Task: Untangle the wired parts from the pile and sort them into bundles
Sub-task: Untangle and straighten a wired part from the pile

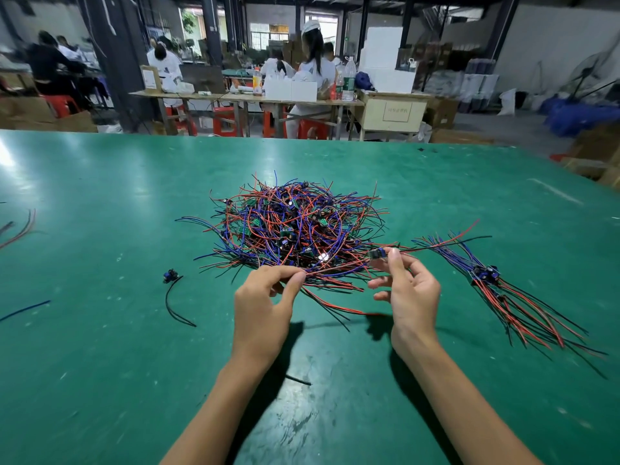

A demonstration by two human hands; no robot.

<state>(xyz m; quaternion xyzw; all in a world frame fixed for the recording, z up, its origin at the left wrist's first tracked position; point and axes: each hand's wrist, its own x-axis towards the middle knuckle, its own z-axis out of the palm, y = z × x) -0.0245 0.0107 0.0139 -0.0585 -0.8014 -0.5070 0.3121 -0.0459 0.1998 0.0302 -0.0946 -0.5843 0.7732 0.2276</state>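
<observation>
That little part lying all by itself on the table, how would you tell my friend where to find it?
Start at the big tangled pile of red, blue and black wires in the middle of the green table. Look to its left, level with the left hand. There lies a small blue part alone, with one curved black wire; the neat bundle on the right holds many parts.

A green, scuffed bench (100, 330) carries a tangled pile of red, blue and black wired parts (295, 229) at its middle. A sorted bundle (496, 283) lies toward the right edge; a single black-wired part (174, 290) lies left of the pile.
</observation>
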